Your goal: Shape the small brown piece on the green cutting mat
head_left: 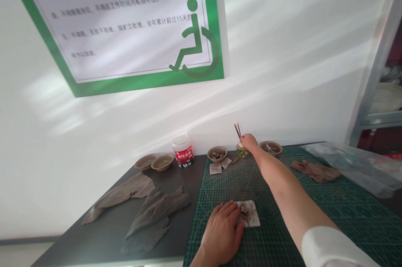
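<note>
My left hand (222, 233) lies on the green cutting mat (216, 193), fingers extended, touching the left edge of a stained white square (252, 213) with a small brown piece (243, 208) on it. At the back of the mat, my right hand (249, 140) reaches to a glass jar (242, 151), its fingers closed near the jar's top, beside thin dark sticks (238, 130) that point up. What those fingers hold is too small to make out. Left of the jar is a bowl of dark pieces (217, 154), with small pale squares (215, 168) in front.
Another bowl (270, 148) stands right of the jar. A brown cloth (315, 171) and clear plastic sheeting (354, 166) lie at right. On the dark tabletop at left are two bowls (162, 162), a white-and-red tub (183, 151) and grey-brown cloths (157, 210).
</note>
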Available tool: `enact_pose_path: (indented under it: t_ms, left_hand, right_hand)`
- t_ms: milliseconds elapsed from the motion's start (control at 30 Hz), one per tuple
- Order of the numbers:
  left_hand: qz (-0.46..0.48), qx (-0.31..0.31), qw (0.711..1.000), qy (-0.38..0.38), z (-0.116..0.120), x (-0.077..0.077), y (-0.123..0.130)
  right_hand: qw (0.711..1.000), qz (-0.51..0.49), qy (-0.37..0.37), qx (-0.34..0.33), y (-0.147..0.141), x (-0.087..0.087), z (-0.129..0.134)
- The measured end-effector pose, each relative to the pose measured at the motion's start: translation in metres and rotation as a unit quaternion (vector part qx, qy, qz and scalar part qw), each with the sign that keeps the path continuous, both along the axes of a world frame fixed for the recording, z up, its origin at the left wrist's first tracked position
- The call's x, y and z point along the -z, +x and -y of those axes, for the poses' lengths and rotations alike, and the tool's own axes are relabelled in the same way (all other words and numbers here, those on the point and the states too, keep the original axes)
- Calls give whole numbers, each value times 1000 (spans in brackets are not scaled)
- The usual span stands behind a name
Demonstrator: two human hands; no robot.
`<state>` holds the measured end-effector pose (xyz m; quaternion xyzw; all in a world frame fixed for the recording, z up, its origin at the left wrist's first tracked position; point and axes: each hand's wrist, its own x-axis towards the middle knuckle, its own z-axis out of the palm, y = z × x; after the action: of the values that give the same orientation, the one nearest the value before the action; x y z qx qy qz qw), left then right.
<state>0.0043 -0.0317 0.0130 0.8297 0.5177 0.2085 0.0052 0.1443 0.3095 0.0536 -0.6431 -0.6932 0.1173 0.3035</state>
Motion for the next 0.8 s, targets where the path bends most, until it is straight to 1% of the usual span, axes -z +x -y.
enact_pose_path:
  t_ms: [167, 567, 800]
  left_hand:
    - [1, -7, 1000, 3, 1, -2, 0]
    - [-2, -7, 1000, 2, 1, -2, 0]
    - [-2, -12, 1000, 2, 1, 0, 1]
  right_hand:
    - [1000, -4, 1, -10, -4, 2, -2]
    - [999, -32, 25, 10, -6, 7, 1]
    - [999, -18, 43, 10, -3, 8, 2]
